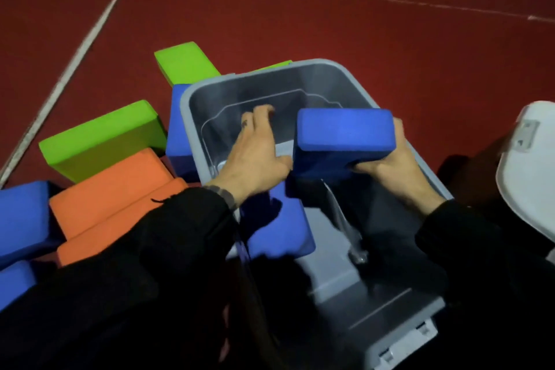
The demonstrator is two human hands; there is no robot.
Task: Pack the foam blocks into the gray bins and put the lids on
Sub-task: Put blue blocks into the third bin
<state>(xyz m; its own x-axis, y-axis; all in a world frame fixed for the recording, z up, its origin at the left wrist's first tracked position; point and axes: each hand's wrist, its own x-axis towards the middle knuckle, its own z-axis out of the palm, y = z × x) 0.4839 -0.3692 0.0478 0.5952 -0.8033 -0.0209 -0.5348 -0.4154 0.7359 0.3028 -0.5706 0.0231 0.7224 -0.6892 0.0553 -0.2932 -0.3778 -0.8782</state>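
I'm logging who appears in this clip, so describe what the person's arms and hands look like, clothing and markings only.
Both arms wear long black sleeves reaching the wrists: the left sleeve has a loose thread at its cuff, the right sleeve looks plain. The hands are bare, no gloves. The left hand has a small dark tattoo on one finger and dark tattooing at the wrist. The right hand shows no markings.

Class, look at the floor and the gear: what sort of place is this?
Probably an indoor sports hall or gym: a dark red floor with painted white court lines, and coloured foam blocks piled beside a gray bin.
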